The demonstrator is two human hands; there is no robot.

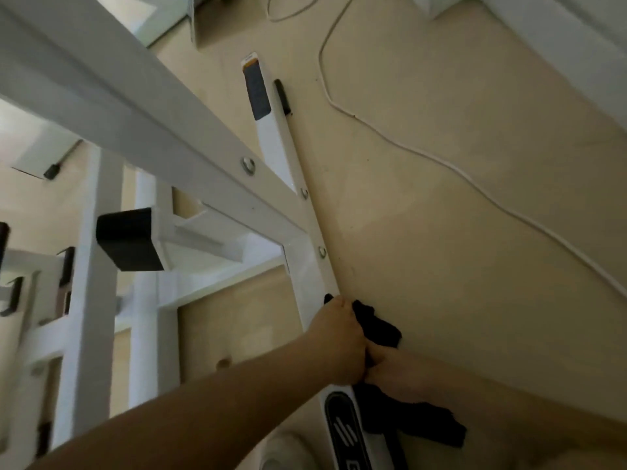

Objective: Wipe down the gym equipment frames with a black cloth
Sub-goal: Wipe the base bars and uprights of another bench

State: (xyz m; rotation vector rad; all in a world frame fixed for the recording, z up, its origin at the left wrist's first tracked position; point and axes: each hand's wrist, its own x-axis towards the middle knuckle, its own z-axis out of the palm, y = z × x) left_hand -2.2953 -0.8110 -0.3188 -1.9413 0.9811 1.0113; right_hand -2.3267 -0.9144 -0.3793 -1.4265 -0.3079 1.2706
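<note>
A white steel floor bar of the gym frame runs from top centre down to the bottom edge. My left hand is closed over this bar with black cloth bunched under and beside it; a small tip of cloth shows past the fingers. Pressed against the left one, my right hand grips the same bar from the right side, with more black cloth trailing below the wrist onto the floor. The bar under both hands is hidden.
A diagonal white beam with bolts crosses from the upper left to the floor bar. White uprights and a black-capped stub stand at left. A white cable snakes over the beige floor at right. A white shoe is at the bottom.
</note>
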